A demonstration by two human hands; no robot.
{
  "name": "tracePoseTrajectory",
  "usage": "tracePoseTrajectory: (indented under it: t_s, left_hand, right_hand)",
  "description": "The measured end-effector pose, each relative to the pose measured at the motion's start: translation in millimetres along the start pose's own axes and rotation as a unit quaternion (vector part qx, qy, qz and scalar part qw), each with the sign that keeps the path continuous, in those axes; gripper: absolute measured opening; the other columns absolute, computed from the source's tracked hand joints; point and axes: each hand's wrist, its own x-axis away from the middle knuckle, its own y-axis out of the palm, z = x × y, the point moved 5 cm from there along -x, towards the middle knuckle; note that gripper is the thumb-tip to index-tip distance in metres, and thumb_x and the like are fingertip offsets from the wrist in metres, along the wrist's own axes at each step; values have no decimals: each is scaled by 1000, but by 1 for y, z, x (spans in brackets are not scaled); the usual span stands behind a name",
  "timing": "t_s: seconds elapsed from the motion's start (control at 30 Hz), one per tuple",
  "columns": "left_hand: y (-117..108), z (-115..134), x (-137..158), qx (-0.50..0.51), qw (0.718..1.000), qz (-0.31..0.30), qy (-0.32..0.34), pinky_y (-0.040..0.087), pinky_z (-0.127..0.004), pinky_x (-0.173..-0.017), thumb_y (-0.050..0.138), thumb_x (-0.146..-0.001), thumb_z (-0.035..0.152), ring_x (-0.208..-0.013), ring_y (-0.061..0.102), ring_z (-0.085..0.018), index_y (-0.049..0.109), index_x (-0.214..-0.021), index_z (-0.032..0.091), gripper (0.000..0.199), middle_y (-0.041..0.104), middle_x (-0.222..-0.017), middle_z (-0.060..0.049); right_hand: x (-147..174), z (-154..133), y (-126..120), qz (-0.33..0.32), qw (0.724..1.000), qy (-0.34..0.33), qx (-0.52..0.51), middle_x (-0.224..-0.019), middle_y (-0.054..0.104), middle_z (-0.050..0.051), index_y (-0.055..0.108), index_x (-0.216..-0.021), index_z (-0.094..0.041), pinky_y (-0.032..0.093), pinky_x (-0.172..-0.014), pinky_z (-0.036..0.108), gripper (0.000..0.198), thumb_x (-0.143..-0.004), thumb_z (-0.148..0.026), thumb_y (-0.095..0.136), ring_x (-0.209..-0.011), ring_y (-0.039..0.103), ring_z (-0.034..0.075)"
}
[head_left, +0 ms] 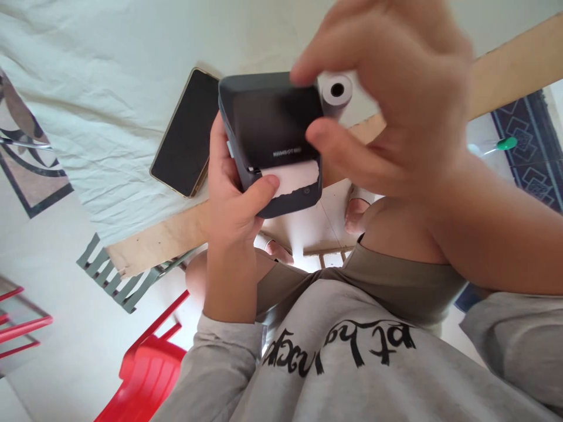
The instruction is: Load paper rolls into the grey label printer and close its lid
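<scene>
Cloth-covered surface [114, 117] spreads behind the NIIMBOT printer [268, 132]. L hand [231, 202] clamped round printer's left side, thumb on paper strip [297, 177], prob. for steadiness; R hand [409, 105], thumb & finger apart, at printer's right side, contact unclear. Smartphone [182, 135] left of printer, paper roll [336, 107] just right, prob. for easy reach.

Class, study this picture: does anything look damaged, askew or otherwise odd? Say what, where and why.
Yes: the white paper strip showing on the black, boxy plastic printer has a ragged, uneven edge, as if torn rather than cut cleanly. The bare left hand partly covers it. Nothing looks spilled.
</scene>
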Motion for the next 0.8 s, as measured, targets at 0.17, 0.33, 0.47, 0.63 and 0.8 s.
tracePoseTrajectory:
  t_s: [0.17,0.33,0.47,0.63,0.8]
  left_hand:
    - [7,5,0,1,1000,2,-29,66,-35,-89,96,-80,48,-115,74,-25,73,-144,45,68,76,-134,0]
    - [6,1,4,-2,1000,12,-28,63,-37,-82,85,-88,67,-107,76,-26,71,-141,39,62,75,-123,-5]
    - [7,1,5,3,999,5,-45,65,-42,-83,86,-89,66,-101,78,-27,74,-137,39,57,76,-118,-5]
    - [10,6,3,14,999,-21,-43,64,-45,-81,86,-87,61,-105,79,-31,75,-138,42,57,77,-123,-6]
    - [4,-2,2,28,999,2,-28,65,-41,-85,93,-83,61,-105,79,-28,77,-137,39,60,79,-122,-4]
  right_hand:
    - [14,-15,11,63,991,-99,63,-150,65,0,72,-132,-32,53,-123,50,52,-108,-66,42,-142,66,18]
    - [18,-15,13,40,994,-92,47,-162,58,0,59,-151,-32,53,-131,46,61,-107,-71,45,-161,58,22]
    - [14,-1,11,-2,998,-52,44,-164,56,1,48,-166,-39,40,-143,64,89,-96,-93,40,-174,42,36]
    - [12,1,12,-5,998,-68,11,-161,57,2,53,-162,-33,47,-142,41,82,-100,-85,44,-156,58,18]
    - [10,3,15,-2,996,-90,-2,-159,57,3,53,-161,-27,49,-136,36,84,-101,-85,42,-150,59,15]
